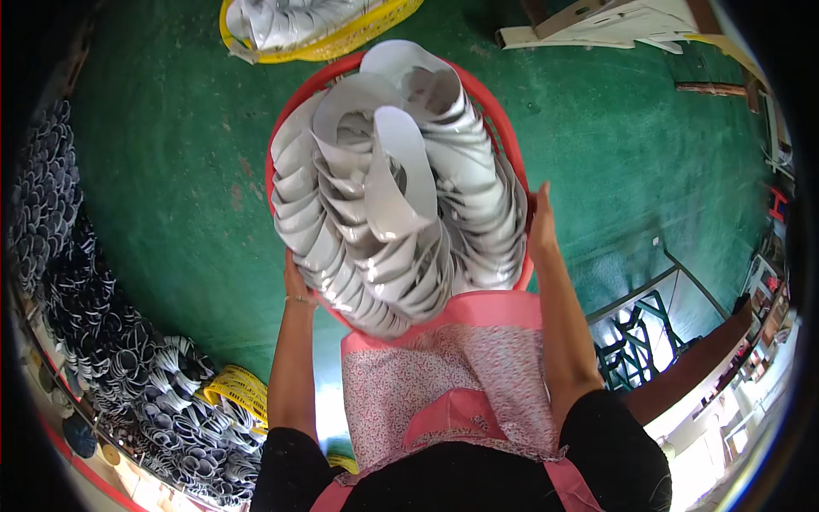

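A red plastic basket (290, 100) is held in front of my body, its near side against my pink flowered apron (401, 375). It is heaped with glossy white curved pieces (401, 183), nested in several long stacks; a few at the top stand above the rim. My left hand (295, 279) grips the basket's left side, low down, with its fingers mostly hidden under the rim. On the opposite side my right hand (541, 226) is pressed to the red wall, thumb pointing up, its other fingers hidden behind the basket.
A yellow basket (341, 43) of similar white pieces sits on the green floor (196, 154) ahead. Along the left lies a long heap of grey, black and white curved pieces (128, 358), with another yellow basket (237, 391) in it. A dark-framed table (648, 333) stands at right.
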Motion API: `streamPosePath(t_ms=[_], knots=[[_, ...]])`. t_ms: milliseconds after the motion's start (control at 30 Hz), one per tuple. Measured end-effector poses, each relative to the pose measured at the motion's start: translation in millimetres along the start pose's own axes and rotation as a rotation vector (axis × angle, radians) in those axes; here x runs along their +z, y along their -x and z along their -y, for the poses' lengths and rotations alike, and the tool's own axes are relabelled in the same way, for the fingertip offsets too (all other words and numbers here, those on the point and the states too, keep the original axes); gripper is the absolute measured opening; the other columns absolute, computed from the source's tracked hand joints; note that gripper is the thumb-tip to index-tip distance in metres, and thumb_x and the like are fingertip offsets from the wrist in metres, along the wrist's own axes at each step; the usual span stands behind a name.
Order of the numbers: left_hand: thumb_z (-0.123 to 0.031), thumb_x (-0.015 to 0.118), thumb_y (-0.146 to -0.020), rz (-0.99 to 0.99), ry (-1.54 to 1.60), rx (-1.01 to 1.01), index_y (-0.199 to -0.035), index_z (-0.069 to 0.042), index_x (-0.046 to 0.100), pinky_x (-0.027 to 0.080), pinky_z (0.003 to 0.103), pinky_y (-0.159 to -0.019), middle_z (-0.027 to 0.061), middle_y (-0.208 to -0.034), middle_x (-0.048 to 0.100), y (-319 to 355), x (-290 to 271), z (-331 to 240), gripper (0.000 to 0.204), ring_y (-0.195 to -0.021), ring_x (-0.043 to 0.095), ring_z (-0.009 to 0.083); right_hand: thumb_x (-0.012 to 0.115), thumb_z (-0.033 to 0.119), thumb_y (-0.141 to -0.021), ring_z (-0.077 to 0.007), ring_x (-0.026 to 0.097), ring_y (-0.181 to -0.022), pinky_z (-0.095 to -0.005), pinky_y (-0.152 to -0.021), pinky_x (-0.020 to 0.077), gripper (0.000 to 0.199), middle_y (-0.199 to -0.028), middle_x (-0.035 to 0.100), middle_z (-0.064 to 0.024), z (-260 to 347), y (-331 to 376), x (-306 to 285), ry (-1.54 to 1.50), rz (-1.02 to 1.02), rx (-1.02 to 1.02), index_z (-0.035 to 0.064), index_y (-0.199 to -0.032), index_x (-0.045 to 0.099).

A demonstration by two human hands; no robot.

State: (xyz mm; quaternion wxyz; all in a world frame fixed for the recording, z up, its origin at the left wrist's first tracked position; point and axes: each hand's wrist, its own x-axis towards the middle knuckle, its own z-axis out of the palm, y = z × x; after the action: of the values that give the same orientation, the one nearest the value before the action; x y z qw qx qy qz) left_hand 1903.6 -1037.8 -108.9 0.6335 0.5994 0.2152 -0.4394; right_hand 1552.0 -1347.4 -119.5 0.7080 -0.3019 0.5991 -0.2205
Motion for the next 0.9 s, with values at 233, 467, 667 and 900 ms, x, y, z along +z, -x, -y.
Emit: streamPosePath(t_ms=[233,467,667,900], knots=[[-0.055,0.037,-0.101,0.189,-0.193,0.211,-0.141,0.003,0.044,0.044,0.04,-0.106,0.0153,-0.14,0.052,149.9,46.5,-100.1,0.071,-0.125,0.055,0.0269,0.036,0.06,-0.099,-0.0196,0.052,-0.094,-0.035,-0.087,0.0417,0.067,-0.097,0.059,-0.0125,33.4,173.5,-69.4,0.135,-0.06,-0.119,-0.0033,-0.109,0.058],[-0.063,0.036,-0.098,0.465,-0.426,0.326,-0.131,0.006,0.054,0.051,0.038,-0.097,0.0158,-0.124,0.064,300.9,151.0,-171.8,0.079,-0.111,0.064,0.0263,0.032,0.064,-0.098,-0.0267,0.043,-0.129,-0.0379,-0.109,0.0315,0.082,-0.141,0.046,-0.019,49.8,311.0,-137.7,-0.176,0.149,-0.082,-0.0049,-0.142,0.039],[-0.054,0.04,-0.101,0.542,-0.835,0.711,-0.116,0.007,0.064,0.054,0.035,-0.089,0.0155,-0.112,0.069,315.9,211.3,-164.3,0.067,-0.101,0.068,0.0224,0.026,0.066,-0.099,-0.0263,0.045,-0.127,-0.0391,-0.106,0.0339,0.08,-0.141,0.046,-0.0143,20.6,373.8,-176.9,-0.376,0.169,-0.158,0.0001,-0.143,0.04],[-0.053,0.044,-0.1,0.842,-0.979,0.688,-0.139,0.005,0.046,0.049,0.039,-0.1,0.0175,-0.133,0.057,361.0,253.0,-146.4,0.07,-0.118,0.06,0.0267,0.036,0.072,-0.092,-0.0143,0.054,-0.069,-0.0276,-0.052,0.044,0.089,-0.098,0.055,-0.0127,-25.4,478.5,-178.2,-0.352,-0.076,-0.531,-0.0085,-0.131,0.042]])
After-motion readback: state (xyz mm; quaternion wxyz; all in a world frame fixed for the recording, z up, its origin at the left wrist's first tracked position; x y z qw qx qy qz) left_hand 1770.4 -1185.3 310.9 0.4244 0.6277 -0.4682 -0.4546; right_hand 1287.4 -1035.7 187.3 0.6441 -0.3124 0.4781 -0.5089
